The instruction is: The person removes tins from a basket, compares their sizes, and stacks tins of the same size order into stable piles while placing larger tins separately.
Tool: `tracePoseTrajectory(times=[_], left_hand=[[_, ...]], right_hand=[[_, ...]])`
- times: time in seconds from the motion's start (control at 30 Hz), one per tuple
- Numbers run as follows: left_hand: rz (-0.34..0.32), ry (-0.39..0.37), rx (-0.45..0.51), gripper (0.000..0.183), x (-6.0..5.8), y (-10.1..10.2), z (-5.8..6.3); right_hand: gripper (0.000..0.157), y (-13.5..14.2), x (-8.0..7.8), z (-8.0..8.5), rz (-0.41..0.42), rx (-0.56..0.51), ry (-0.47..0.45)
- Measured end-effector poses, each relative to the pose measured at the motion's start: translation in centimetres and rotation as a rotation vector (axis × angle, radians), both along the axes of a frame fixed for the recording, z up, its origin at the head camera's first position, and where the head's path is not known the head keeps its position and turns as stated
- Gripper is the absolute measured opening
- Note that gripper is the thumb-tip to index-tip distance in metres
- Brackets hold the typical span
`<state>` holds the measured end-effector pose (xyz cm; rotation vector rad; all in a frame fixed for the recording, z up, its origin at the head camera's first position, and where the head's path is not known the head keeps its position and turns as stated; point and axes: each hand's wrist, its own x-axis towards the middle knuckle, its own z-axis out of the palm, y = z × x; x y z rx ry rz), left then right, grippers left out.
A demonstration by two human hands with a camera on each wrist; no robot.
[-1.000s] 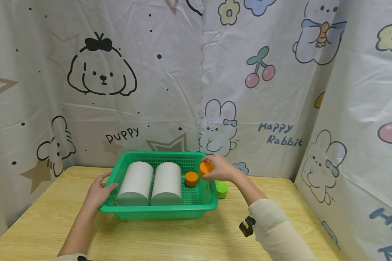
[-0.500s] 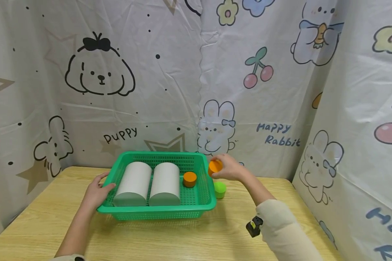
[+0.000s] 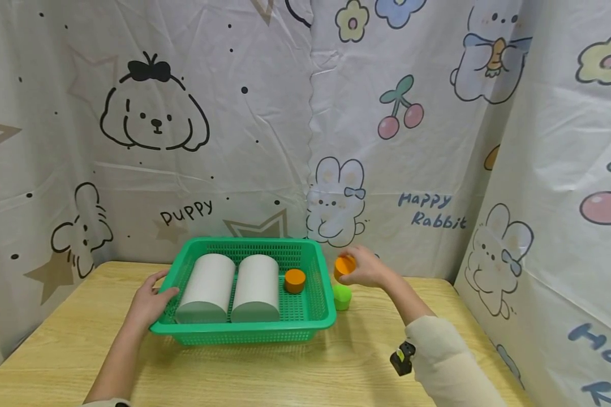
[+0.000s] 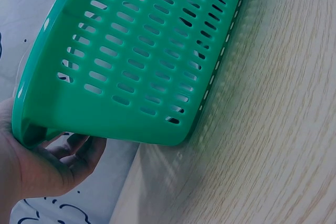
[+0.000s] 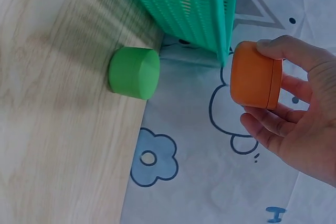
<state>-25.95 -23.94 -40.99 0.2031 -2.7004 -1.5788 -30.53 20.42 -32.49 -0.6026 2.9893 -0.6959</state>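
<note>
A green plastic basket [image 3: 244,326] stands on the table with two white cylinders [image 3: 207,282] lying side by side in it. To their right in the basket is a small orange round container [image 3: 295,281]. My left hand [image 3: 147,305] grips the basket's left rim, thumb on top and fingers curled beneath, as the left wrist view shows. Beyond the basket's right side, my right hand [image 3: 365,268] holds a second orange container [image 5: 252,74] above the table between thumb and fingers; a lid seam shows on it. A similar green container [image 5: 134,72] stands on the table close below.
The wooden table [image 3: 356,362] reaches back to a hanging printed curtain [image 3: 265,141]. More of the same curtain hangs along the right side [image 3: 565,226]. A small black device [image 3: 403,358] is fixed by the right sleeve.
My right hand has carried the orange container from over the basket's right rim out to the right, then slightly lower, beside the green one. My left hand keeps its grip on the basket.
</note>
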Motion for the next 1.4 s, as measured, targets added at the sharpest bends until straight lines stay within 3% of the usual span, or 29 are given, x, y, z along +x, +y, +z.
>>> tracePoseTrajectory(times=[0.83, 1.4], left_hand=[[0.000, 0.005, 0.015, 0.067, 0.0, -0.1, -0.3], [-0.006, -0.007, 0.007, 0.067, 0.0, -0.2, -0.2]], right_hand=[[0.051, 1.2, -0.8, -4.6, -0.084, -0.058, -0.066], [0.053, 0.7, -1.6, -6.5, -0.116, -0.086, -0.058]])
